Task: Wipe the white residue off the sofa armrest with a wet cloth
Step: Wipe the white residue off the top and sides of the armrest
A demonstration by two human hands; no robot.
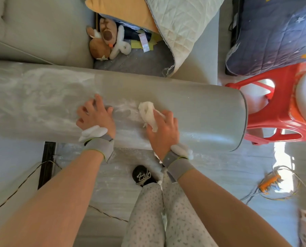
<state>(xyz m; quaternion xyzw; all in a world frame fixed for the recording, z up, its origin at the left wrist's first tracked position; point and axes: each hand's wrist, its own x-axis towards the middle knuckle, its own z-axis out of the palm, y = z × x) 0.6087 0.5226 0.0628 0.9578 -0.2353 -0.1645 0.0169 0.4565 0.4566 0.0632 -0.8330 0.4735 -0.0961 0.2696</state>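
White and bunched, the wet cloth (148,114) sits at the centre of the frame, gripped by the right hand (163,131), fingers curled round its lower part, the wad sticking out up and to the left and pressed onto the long grey leather-look sofa armrest (193,111). Just to the left, the left hand (95,115) lies palm down on the armrest, fingers spread and a little bent, holding nothing. The two hands are near each other, a strip of powdery surface between them.

The armrest runs across the middle of the frame from the left edge to its rounded end at the right. White residue (41,90) smears thickly over the left half and streaks in front of the cloth; the right part, beyond the right hand, looks smooth and grey. Both wrists wear grey straps with white padding.

In the upper left, a pale sofa seat cushion (41,29). Upper centre, brown and white plush toys (105,41) lie in the gap behind the armrest, under an orange pillow (120,9) and a cream quilted blanket (180,25). Upper right, a dark blue quilt with stars (273,36); below it a red plastic stool (282,111) stands just beyond the armrest's end. Lower down, dotted pale trouser legs and a black shoe (143,175) on the light floor, a thin cord trailing lower left, an orange gadget with wires (269,182) at the right.
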